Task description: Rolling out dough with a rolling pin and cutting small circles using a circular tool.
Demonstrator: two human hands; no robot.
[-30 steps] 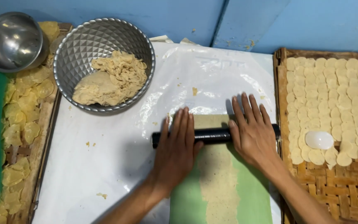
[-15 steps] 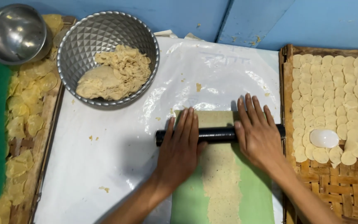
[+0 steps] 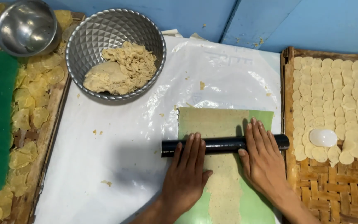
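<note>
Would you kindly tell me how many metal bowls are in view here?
2. A small smooth metal bowl sits at the top left over the tray of chips; a larger faceted metal bowl holding dough stands beside it on the white plastic sheet. None appears hidden.

Black cylindrical rolling pin rolled back toward the person; more of the thin dough strip on the green sheet now exposed beyond it. Left hand and right hand pulled back with it.

Rolling pin across the dough strip, mid-tabletop

The rolling pin lies crosswise on the dough strip, under both hands; the dough bowl sits behind-left, the tray of discs to the right.
</note>
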